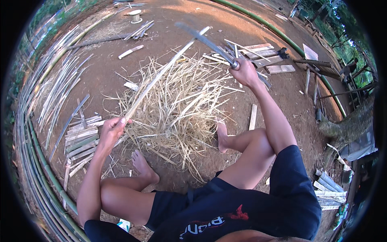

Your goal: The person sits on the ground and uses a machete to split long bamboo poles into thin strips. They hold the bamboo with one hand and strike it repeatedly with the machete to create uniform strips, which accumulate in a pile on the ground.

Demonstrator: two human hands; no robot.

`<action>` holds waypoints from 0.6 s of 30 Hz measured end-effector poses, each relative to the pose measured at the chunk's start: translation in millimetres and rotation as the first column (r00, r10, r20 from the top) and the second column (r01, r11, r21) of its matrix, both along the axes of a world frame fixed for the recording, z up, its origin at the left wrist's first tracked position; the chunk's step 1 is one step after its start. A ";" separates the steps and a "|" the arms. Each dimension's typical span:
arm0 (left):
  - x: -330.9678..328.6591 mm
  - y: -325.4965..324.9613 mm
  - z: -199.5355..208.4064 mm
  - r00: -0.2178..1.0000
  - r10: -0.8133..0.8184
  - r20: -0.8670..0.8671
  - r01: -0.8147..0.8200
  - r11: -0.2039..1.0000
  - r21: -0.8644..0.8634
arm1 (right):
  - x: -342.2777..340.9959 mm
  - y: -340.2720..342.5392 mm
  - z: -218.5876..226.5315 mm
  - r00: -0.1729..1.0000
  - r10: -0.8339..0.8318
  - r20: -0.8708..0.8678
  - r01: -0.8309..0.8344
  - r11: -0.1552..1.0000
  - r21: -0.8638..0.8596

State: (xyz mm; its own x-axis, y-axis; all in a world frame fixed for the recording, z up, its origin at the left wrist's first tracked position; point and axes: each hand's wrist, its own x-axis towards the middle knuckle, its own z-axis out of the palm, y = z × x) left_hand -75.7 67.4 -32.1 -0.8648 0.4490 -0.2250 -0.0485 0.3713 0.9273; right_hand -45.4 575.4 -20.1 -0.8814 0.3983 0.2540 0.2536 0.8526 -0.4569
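Observation:
My left hand [114, 131] is closed round the near end of a long, pale bamboo strip [155, 80]. The strip slants up and away to the right, over a heap of bamboo shavings [177, 103] on the ground between my feet. In my right hand [245, 73] is the handle of a machete, held out over the far right side of the heap. Its blade [215, 47], slightly blurred, points to the far left and crosses the strip near its far end. Whether blade and strip touch, I cannot tell.
Short split bamboo pieces [82, 139] are stacked by my left knee. Long bamboo poles [42, 161] curve along the left. Flat pieces of wood [262, 52] lie at the far right, near a long green pole [274, 28]. A spool-shaped stand [135, 17] is at the back.

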 end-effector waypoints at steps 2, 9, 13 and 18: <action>3.1 0.3 4.6 1.000 0.015 0.015 -0.014 1.000 -0.012 | -4.7 6.6 0.3 0.999 -0.002 0.037 0.001 1.000 0.015; -5.3 3.4 -0.5 0.998 0.054 -0.044 -0.053 0.998 0.017 | 6.9 14.6 -3.8 0.994 -0.104 0.025 0.106 0.981 -0.163; -7.7 6.3 1.1 0.994 0.107 -0.015 -0.108 0.994 -0.034 | 11.8 -30.4 11.1 1.000 0.005 -0.008 -0.006 0.992 -0.129; -7.5 23.2 -1.9 0.991 0.108 -0.076 -0.107 0.994 0.017 | 18.8 -62.7 -0.6 0.954 0.270 0.130 -0.292 0.935 0.202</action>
